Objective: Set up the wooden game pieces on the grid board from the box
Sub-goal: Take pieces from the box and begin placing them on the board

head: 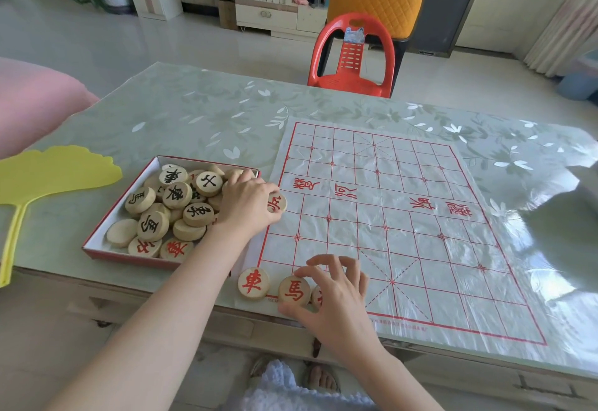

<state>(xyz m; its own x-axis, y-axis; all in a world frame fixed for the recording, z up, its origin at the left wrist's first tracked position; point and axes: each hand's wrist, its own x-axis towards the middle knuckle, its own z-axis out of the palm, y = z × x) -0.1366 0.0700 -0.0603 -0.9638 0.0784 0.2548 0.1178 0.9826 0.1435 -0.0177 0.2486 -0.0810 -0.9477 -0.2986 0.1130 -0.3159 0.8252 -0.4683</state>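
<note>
Two hands are busy: the right hand (336, 307) pinches a round wooden disc with a red character (293, 291) at the near-left edge of the white red-lined grid sheet (420, 248), just beside a matching disc (254, 282). The left hand (247, 206) grips another red-lettered disc (277, 203) between the sheet and the red-rimmed cardboard box (129, 258) of pieces.

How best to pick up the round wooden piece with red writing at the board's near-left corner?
Pinch its rim from above, near and far edges: the round wooden piece lies flat, and another wooden piece sits close on its right.
</note>
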